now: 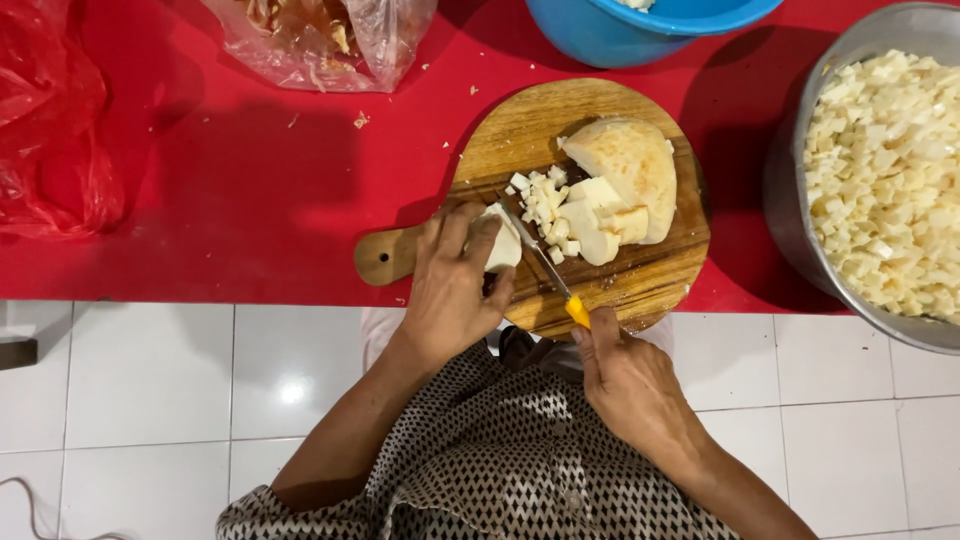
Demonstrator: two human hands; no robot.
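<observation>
a person is sitting at a red surface [250, 190], seen from above, with a round wooden cutting board [520, 130] lying in front of them, its short handle pointing left. the left hand [455, 285] is pressing down on a slab of white vegetable flesh [505, 245] at the near left part of the board, fingers curled over it and holding it steady. the right hand [625, 385] is closing around the yellow handle of a small knife [548, 268], whose blade is angling up and left, its tip resting just beside the held slab. a little heap of small white cubes [540, 200] is lying in the middle of the board, and to its right larger chunks and a rounded half of the same pale vegetable [625, 165] are resting together. at the right edge, a big metal bowl [790, 220] is sitting full of diced white pieces. at the far edge, a blue plastic bowl [610, 35] is showing in part. a clear plastic bag of peelings [320, 40] is lying far left of it, and a red plastic bag [50, 120] is sitting at the far left. below the surface, white floor tiles [200, 400] are showing.
</observation>
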